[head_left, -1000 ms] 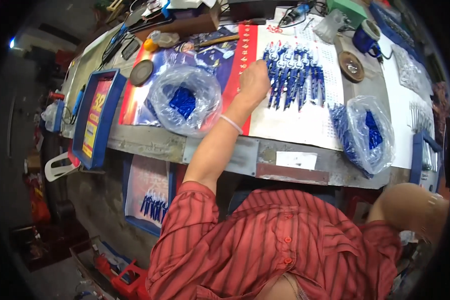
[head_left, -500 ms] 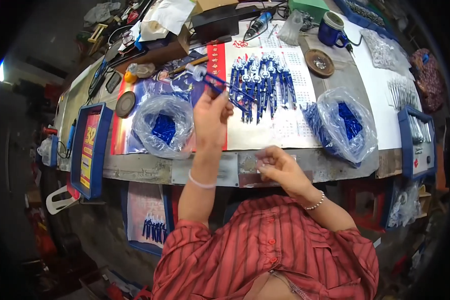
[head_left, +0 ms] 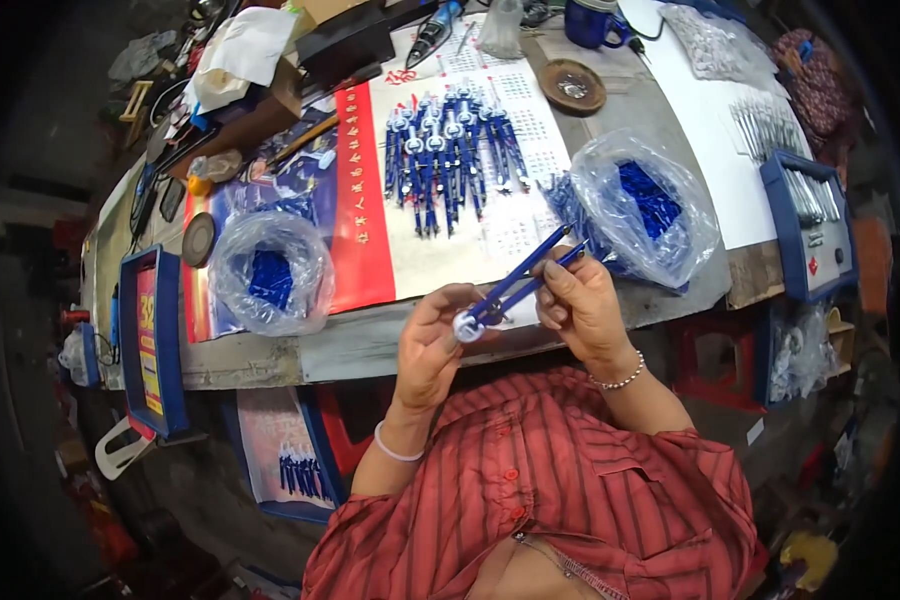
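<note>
Between my two hands is a blue drawing compass [head_left: 518,280] with a white head, its legs slightly apart and pointing up to the right. My left hand [head_left: 432,345] closes round the head end. My right hand [head_left: 585,308] pinches one leg near its tip; the fingertips partly cover it. Beyond them, a cluster of similar blue compasses [head_left: 450,150] with white heads lies on a printed paper sheet [head_left: 370,260]. Clear plastic bags of small blue parts stand either side: one bag [head_left: 315,265] left of my left hand, another bag [head_left: 695,215] beyond my right hand.
A brown round dish [head_left: 573,88] and a blue mug [head_left: 592,22] are at the back. Blue trays hang by the left [head_left: 173,340] and right [head_left: 810,225] table ends. A lower tray [head_left: 280,440] holds more compasses. Thin metal pieces [head_left: 765,130] lie at right.
My left hand has come down from over the sheet toward my body with the compass. My right hand, apart from it before, now grips a leg. The whole view has shifted and turned.
</note>
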A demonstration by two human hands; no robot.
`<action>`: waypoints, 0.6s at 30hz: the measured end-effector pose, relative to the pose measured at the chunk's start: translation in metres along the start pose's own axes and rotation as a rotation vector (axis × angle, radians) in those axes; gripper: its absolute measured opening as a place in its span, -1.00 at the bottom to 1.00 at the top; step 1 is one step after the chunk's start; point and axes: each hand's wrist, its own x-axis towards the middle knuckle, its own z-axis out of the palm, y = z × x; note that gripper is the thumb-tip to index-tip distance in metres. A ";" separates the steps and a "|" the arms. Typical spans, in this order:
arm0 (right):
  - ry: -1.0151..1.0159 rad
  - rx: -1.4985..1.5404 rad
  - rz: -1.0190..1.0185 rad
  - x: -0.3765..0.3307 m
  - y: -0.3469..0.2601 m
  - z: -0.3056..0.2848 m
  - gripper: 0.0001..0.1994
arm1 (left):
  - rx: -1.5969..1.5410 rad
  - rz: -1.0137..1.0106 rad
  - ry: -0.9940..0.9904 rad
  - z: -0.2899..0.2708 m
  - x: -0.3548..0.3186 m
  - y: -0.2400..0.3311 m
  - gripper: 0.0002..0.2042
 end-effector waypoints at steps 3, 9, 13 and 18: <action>-0.061 -0.274 0.065 -0.011 -0.014 -0.008 -0.88 | 0.188 -0.162 0.066 0.013 -0.001 0.004 -0.61; -0.066 -0.595 0.074 -0.017 -0.056 -0.010 -0.86 | 0.287 -0.469 -0.034 0.027 -0.005 -0.002 -0.69; 0.185 -1.253 -0.447 0.002 -0.110 -0.058 -0.79 | 0.172 -0.422 0.082 0.025 -0.010 -0.002 -0.69; 0.034 -1.986 -0.548 0.025 -0.127 -0.086 -0.76 | 0.111 -0.423 0.104 0.024 -0.009 -0.009 -0.67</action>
